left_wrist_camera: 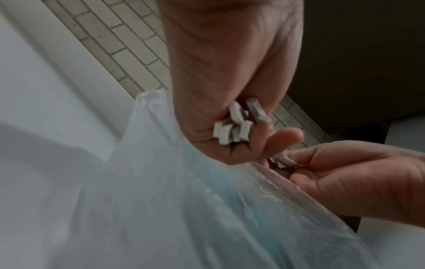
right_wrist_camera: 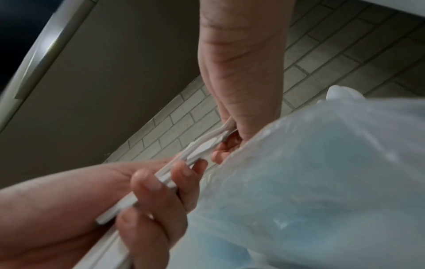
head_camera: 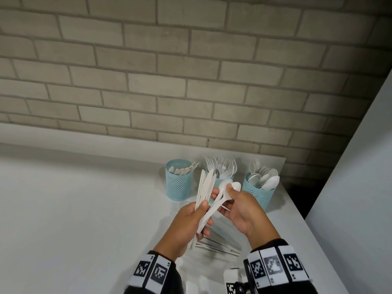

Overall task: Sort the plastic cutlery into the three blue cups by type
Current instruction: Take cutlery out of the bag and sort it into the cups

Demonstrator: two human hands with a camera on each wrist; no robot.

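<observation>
Middle blue cup [head_camera: 218, 183] mostly hidden by held cutlery, clear bag [left_wrist_camera: 184, 209] blurred (both wrist views)

I wear black sleeves [head_camera: 286, 244], and on each wrist a white band [head_camera: 151, 270] with black square code markers.

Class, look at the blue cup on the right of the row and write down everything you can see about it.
The right cup is a light blue cylinder, seemingly plastic, with a mesh wall of small holes below a solid rim. It stands upright near the right edge of the white counter, by the brick wall, last in a row of three. White plastic spoons fill it, bowls up, leaning right over the rim. Neither hand touches it.
</observation>
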